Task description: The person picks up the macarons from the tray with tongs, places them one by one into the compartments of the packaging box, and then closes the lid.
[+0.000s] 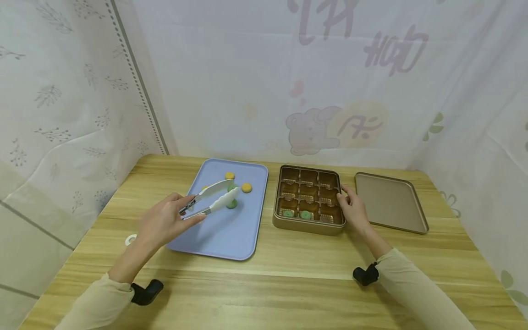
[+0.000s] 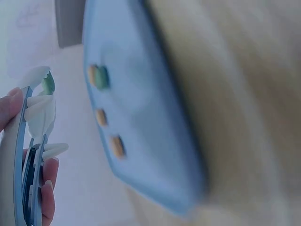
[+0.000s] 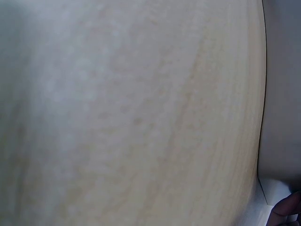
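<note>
My left hand (image 1: 162, 220) holds a pair of tongs (image 1: 214, 197) with white scalloped tips above a light blue tray (image 1: 222, 238). A green round piece (image 2: 48, 84) shows between the tips in the left wrist view. On the tray lie another green piece (image 1: 232, 204) and several yellow round pieces (image 1: 246, 187), one partly hidden behind the tongs. My right hand (image 1: 354, 210) grips the right side of a bronze-coloured box (image 1: 307, 225), thumb at the rim. Its brown insert has several compartments; green pieces (image 1: 305, 214) sit in the front left and front middle ones.
A flat bronze lid (image 1: 392, 201) lies on the wooden table (image 1: 264, 293) right of the box. A small white ring (image 1: 130, 239) lies left of the tray, near my left forearm. A printed cloth (image 1: 231, 91) hangs behind the table.
</note>
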The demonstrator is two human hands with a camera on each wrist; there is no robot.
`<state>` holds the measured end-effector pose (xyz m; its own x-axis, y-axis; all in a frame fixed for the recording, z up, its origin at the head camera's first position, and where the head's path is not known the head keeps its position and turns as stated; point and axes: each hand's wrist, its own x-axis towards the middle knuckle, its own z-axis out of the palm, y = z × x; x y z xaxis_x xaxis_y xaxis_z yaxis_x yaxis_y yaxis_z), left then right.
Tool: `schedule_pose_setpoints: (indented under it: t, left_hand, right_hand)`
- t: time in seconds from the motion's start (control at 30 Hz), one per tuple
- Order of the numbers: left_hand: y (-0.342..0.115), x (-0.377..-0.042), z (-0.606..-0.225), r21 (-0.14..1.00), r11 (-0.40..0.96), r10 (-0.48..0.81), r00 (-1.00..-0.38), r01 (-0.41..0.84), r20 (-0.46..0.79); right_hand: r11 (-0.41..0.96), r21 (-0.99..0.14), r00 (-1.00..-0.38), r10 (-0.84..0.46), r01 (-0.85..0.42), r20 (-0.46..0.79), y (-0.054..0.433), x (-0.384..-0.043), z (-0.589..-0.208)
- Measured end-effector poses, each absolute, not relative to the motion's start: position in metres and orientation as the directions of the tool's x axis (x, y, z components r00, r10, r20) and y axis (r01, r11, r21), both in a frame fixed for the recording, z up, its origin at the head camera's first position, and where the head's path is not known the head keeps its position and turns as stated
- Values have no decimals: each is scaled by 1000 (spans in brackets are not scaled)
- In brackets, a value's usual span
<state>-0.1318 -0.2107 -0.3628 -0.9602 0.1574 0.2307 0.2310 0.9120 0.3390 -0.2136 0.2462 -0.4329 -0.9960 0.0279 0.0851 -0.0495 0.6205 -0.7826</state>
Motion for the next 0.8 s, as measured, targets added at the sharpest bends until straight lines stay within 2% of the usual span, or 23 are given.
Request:
schedule_pose_setpoints:
  t: [0.5,0.8]
  left_hand:
    - [-122,-179,-366,378,854,263,-924,357,279]
    - [-92,-189,-373,365,857,297,-927,364,229]
  right_hand:
    - [613,-788,-995,24,-60,94,247,-213,-437]
    - [608,-791,-993,33,-71,115,246,-213,-435]
